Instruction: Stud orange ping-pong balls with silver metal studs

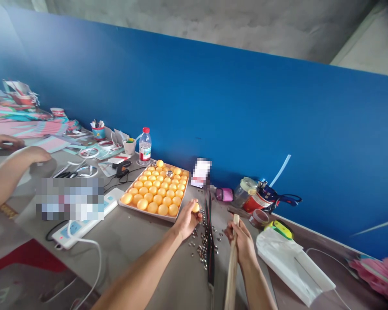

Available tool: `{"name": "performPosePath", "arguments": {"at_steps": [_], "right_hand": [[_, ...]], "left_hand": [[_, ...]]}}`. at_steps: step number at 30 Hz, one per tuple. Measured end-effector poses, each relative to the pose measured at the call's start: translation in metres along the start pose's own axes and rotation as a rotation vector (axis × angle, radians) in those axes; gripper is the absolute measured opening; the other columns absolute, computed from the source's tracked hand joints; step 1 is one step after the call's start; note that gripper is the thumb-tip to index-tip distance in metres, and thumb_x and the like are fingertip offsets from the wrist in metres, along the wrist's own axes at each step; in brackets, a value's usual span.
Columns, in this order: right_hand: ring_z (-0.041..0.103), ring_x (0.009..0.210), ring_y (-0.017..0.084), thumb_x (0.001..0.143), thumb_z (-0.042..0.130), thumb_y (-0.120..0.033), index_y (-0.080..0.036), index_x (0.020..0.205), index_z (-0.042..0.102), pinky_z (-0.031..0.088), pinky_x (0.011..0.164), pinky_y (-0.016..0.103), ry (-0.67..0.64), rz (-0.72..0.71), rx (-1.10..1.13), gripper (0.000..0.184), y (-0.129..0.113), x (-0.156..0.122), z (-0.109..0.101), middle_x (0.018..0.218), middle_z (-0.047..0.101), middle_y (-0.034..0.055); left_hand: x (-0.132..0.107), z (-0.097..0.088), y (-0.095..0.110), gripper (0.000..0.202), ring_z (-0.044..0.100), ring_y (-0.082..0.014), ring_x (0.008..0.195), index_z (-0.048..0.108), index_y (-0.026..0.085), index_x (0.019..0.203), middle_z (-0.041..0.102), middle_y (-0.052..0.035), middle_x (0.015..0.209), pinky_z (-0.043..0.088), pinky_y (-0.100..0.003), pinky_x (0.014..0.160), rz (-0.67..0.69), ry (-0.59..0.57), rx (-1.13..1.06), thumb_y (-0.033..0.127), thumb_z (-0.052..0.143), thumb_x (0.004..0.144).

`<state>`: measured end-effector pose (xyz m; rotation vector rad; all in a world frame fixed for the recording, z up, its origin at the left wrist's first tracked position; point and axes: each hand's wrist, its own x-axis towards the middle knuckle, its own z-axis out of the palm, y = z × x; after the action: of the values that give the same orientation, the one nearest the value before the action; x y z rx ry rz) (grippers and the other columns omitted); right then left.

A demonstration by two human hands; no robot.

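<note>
My left hand (188, 221) is closed around an orange ping-pong ball (195, 207), just past the near right corner of a tray (148, 214). Rows of the same orange balls (153, 190) fill that tray, with a shiny silvery piece (169, 174) among them. In my right hand (244, 241) is a hammer (232, 267), gripped by its pale wooden handle near the dark head. Between my hands, small silvery metal pieces (202, 252) lie scattered on the table, beside a long black strap (210, 241).
A water bottle (145, 147) stands behind the tray, a power strip (87, 221) to its left. On the right are a clear jar (245, 191), a red cup (257, 201) of tools and a white box (292, 262). Another person's arm (9, 176) reaches in at left.
</note>
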<state>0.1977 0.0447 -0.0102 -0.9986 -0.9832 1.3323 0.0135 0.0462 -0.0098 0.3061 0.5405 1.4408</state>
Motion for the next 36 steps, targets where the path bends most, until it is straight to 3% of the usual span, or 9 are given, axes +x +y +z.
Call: {"name": "performPosePath", "arguments": {"at_steps": [6,14,18,23,28,32,36], "right_hand": [[0.045,0.049,0.012,0.062,0.064,-0.039,-0.018,0.073,0.055,0.031,0.048,0.025,0.304,-0.089,-0.234,0.026,0.015,0.014,-0.023,0.054,0.049,-0.0044],[0.05,0.061,0.018,0.062,0.056,-0.032,-0.019,0.068,0.053,0.038,0.059,0.03,0.46,-0.198,-0.761,0.015,0.021,0.026,-0.041,0.061,0.055,0.0002],[0.054,0.072,0.021,0.061,0.055,-0.027,-0.017,0.084,0.06,0.041,0.069,0.032,0.358,-0.245,-0.9,0.026,0.027,0.029,-0.039,0.074,0.06,0.0048],[0.055,0.082,0.023,0.065,0.049,-0.023,-0.015,0.097,0.064,0.042,0.079,0.035,0.359,-0.273,-0.994,0.036,0.03,0.026,-0.036,0.089,0.061,0.0102],[0.05,0.102,0.024,0.071,0.047,-0.022,-0.02,0.094,0.067,0.035,0.09,0.039,0.216,-0.491,-1.118,0.031,0.027,0.019,-0.028,0.103,0.062,0.0079],[0.049,0.103,0.024,0.073,0.047,-0.018,-0.023,0.086,0.069,0.033,0.087,0.039,0.152,-0.388,-1.29,0.026,0.026,0.011,-0.021,0.1,0.065,0.0047],[0.047,0.102,0.024,0.074,0.052,-0.019,-0.026,0.092,0.069,0.03,0.086,0.039,0.118,-0.345,-1.443,0.025,0.021,0.004,-0.015,0.103,0.063,0.0038]], "left_hand": [[0.003,-0.003,-0.001,0.042,0.054,-0.0068,0.054,0.045,0.022,0.099,0.052,0.0054,0.071,0.041,-0.02,0.054,0.051,-0.01,-0.008,0.027,0.071,0.066],[0.001,0.001,0.0,0.043,0.054,-0.0073,0.053,0.046,0.02,0.099,0.054,0.0043,0.073,0.042,-0.022,0.055,0.05,0.055,0.087,0.02,0.068,0.063],[0.0,0.002,0.0,0.041,0.055,-0.0075,0.053,0.047,0.019,0.099,0.055,0.0038,0.073,0.042,-0.022,0.054,0.039,0.071,0.11,0.019,0.068,0.064],[-0.001,0.005,0.003,0.039,0.055,-0.0073,0.053,0.048,0.018,0.099,0.056,0.0028,0.074,0.043,-0.022,0.053,0.067,0.067,0.115,0.021,0.068,0.065],[-0.002,0.006,0.004,0.039,0.054,-0.0066,0.053,0.049,0.019,0.097,0.057,0.0026,0.076,0.043,-0.021,0.053,0.102,0.062,0.127,0.021,0.07,0.064],[-0.002,0.004,0.004,0.039,0.054,-0.0066,0.053,0.049,0.018,0.097,0.057,0.0028,0.075,0.043,-0.021,0.053,0.128,0.06,0.147,0.022,0.07,0.064],[-0.001,0.004,0.004,0.038,0.054,-0.0063,0.052,0.049,0.018,0.096,0.057,0.0028,0.075,0.043,-0.02,0.052,0.146,0.089,0.162,0.023,0.069,0.065]]}}
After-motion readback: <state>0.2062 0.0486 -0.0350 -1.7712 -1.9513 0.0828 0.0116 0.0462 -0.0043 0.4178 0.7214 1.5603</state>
